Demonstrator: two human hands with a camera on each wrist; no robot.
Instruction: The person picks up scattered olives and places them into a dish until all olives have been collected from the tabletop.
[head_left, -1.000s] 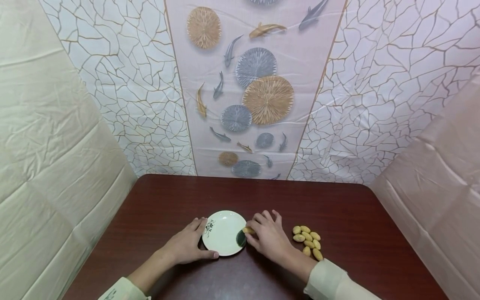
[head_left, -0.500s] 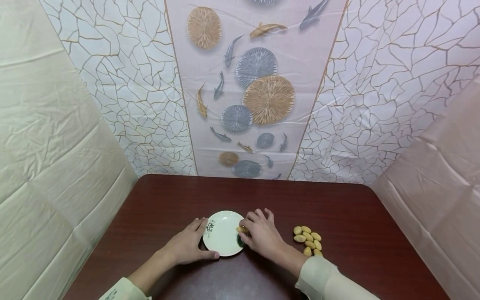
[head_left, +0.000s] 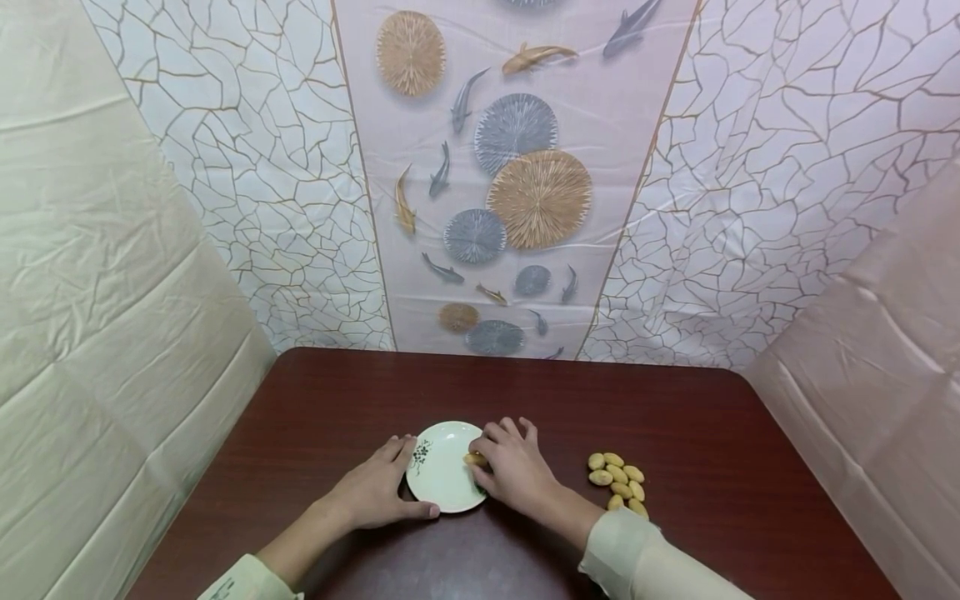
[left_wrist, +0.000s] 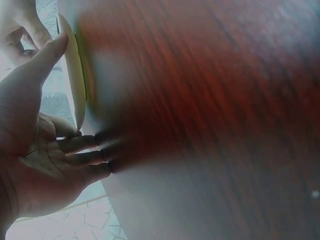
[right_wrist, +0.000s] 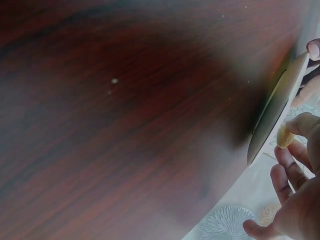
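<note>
Ideally, on the dark red table (head_left: 337, 392), with the white plate (head_left: 441, 487), no loose piece visible in it, braced by the left hand (head_left: 371, 492), fingers extended, the right hand (head_left: 521, 477), left of the yellow cluster (head_left: 617, 475), gently lowers the yellow oval piece (head_left: 474, 459) it pinches above the plate's right side.

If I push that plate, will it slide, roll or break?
The plate might slide, since the table looks smooth and shiny. It probably won't roll, lying flat. It may chip if dropped: its glossy surface looks like ceramic.
</note>
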